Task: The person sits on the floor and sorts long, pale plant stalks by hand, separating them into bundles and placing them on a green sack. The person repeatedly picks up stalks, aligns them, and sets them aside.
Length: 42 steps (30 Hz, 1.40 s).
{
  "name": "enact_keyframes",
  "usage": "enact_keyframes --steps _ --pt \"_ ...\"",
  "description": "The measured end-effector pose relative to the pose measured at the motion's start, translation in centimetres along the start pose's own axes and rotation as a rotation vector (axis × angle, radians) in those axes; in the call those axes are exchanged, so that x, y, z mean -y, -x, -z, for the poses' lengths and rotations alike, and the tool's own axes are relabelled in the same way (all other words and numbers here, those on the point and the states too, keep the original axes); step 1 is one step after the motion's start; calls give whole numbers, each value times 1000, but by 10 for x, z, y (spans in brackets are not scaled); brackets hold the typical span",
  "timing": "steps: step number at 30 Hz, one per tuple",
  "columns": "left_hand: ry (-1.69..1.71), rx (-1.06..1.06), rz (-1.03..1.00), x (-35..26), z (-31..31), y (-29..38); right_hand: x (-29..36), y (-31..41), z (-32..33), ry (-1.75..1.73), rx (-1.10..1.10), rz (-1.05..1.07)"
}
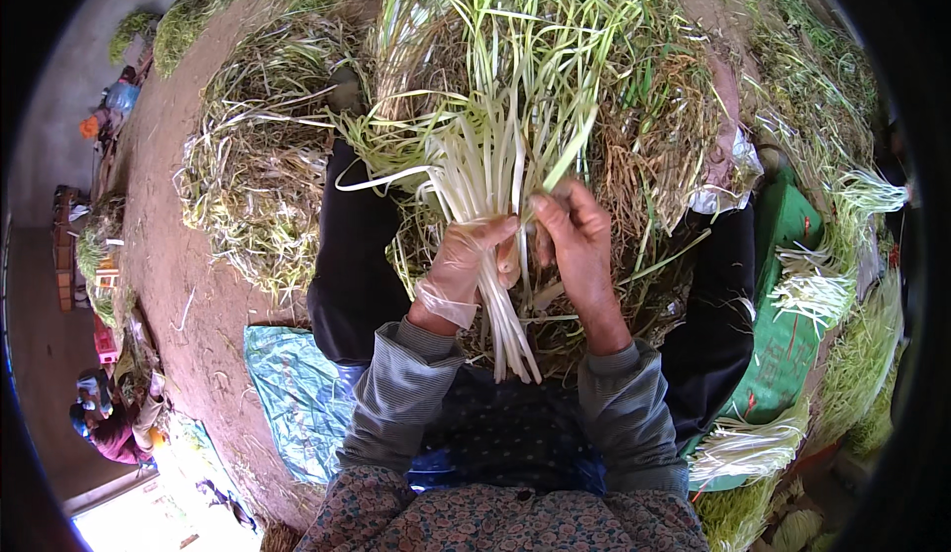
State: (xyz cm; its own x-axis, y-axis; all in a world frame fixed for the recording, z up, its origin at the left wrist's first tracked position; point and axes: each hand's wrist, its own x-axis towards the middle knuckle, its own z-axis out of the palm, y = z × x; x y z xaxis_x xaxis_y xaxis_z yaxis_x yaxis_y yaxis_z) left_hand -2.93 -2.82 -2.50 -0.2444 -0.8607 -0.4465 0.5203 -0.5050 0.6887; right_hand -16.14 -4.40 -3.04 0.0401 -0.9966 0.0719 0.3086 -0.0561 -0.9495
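Note:
My left hand (pixel 462 256), in a thin translucent glove, is closed around a bunch of long stalks with white stems (pixel 481 162), which look like blanched garlic or chive shoots. Their bare white ends (pixel 509 329) stick out below my fist towards my lap, and the leafy tops fan out away from me. Just to the right, my bare right hand (pixel 576 229) pinches a broad pale-green leaf (pixel 572 149) between thumb and fingers. More green leafy stalks (pixel 550 32) lie beyond the bunch, over a heap of dry leaves and straw (pixel 646 136) between my legs.
On the right, white-stemmed bundles (pixel 743 448) rest on a green woven sack (pixel 780 359). A blue-green plastic sheet (pixel 290 396) lies left of my leg. Further left stretch a pile of withered leaves (pixel 252 181) and the dirt floor (pixel 171 255). Another person (pixel 122 422) is at far left.

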Motion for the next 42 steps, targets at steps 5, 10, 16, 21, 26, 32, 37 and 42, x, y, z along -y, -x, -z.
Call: enact_keyframes --steps 5,10,16,21,26,32,37,42 --pt "183 81 6 -10 8 0 11 40 11 -77 215 -150" --pt "163 67 -78 -25 20 -2 -3 111 124 548 172 -440" --pt "140 59 -99 -18 26 0 -11 121 178 1499 117 -210" --pt "60 30 -101 -18 24 3 32 54 82 425 -153 -266" --pt "-53 -66 -16 -16 14 17 11 -1 -2 -62 129 -369" --pt "-155 -157 -3 -13 14 19 -18 1 -12 -293 6 -308" --pt "-89 -238 -17 -3 14 13 -12 33 -7 148 46 -39" --pt "108 -24 -191 -8 39 7 -6 75 77 148 -299 -374"
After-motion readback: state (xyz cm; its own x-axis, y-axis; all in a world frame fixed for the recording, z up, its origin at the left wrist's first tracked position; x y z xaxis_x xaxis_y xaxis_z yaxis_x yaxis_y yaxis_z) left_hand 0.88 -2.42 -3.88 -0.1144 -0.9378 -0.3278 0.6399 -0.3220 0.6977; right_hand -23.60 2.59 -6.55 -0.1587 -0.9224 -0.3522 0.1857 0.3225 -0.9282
